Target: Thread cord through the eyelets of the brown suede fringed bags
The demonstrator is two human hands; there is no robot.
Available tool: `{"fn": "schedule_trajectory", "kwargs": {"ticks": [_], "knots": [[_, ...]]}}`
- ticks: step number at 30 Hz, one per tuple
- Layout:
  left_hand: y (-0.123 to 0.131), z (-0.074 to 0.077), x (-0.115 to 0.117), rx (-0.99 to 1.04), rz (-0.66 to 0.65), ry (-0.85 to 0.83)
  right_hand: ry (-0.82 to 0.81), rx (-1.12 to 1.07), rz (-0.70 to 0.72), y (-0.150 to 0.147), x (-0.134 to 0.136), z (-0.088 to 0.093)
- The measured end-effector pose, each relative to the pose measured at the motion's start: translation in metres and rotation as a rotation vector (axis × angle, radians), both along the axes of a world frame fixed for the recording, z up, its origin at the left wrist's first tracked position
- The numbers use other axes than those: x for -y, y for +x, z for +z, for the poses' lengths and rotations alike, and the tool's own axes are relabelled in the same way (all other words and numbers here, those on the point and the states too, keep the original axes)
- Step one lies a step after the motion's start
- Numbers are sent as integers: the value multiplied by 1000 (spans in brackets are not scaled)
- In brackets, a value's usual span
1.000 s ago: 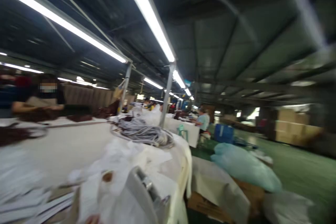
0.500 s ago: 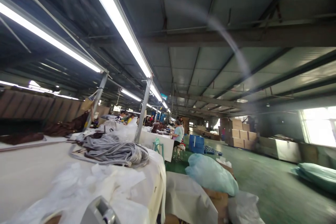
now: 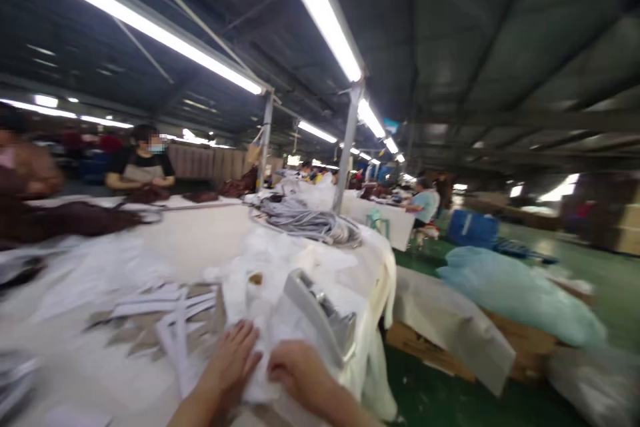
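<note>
My left hand (image 3: 231,359) lies with fingers stretched out on thin white material (image 3: 263,383) at the table's near side. Just right of it, my right hand (image 3: 303,372) is closed, its fingers curled at the edge of that material; what they grip, if anything, is hidden. Beyond my right hand stands a grey device with metal parts (image 3: 320,313), blurred. A white roll with a brown core (image 3: 255,278) is in front of the hands. To the left, white strips (image 3: 173,313) lie over brownish-grey pieces (image 3: 143,333).
A coil of grey cord (image 3: 313,220) and dark brown material (image 3: 70,220) lie on the white table (image 3: 200,230). A person in a mask (image 3: 145,163) works across it. On the floor at right are a pale green bag (image 3: 520,287), cardboard boxes (image 3: 430,347) and a blue crate (image 3: 473,228).
My view has swung left and down. Both hands have come into sight over the white material, and the strips and people at the left now show.
</note>
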State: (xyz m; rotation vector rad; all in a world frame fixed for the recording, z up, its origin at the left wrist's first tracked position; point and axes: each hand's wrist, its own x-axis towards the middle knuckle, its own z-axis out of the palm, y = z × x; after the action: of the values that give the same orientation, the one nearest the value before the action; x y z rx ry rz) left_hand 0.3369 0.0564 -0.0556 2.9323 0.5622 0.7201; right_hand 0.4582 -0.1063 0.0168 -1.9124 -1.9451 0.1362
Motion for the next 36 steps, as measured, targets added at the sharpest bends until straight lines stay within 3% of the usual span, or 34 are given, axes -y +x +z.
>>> {"fn": "schedule_trajectory", "kwargs": {"ticks": [2, 4, 9, 15, 25, 36], "knots": [[-31, -7, 6, -132, 60, -91, -10, -105, -25, -20, -14, -20], [-39, -3, 10, -188, 93, -143, 0, -191, -60, -22, -19, -27], [-32, 16, 20, -206, 90, -201, -33, -395, -18, -3, -17, -22], [-40, 24, 26, -215, 53, -251, -98, -583, 87, 7, -24, -26], [-44, 29, 21, -250, -11, -292, -69, -587, 92, 7, -23, -10], [-46, 33, 22, -283, -19, -333, -41, -680, 63, 12, -22, -13]]}}
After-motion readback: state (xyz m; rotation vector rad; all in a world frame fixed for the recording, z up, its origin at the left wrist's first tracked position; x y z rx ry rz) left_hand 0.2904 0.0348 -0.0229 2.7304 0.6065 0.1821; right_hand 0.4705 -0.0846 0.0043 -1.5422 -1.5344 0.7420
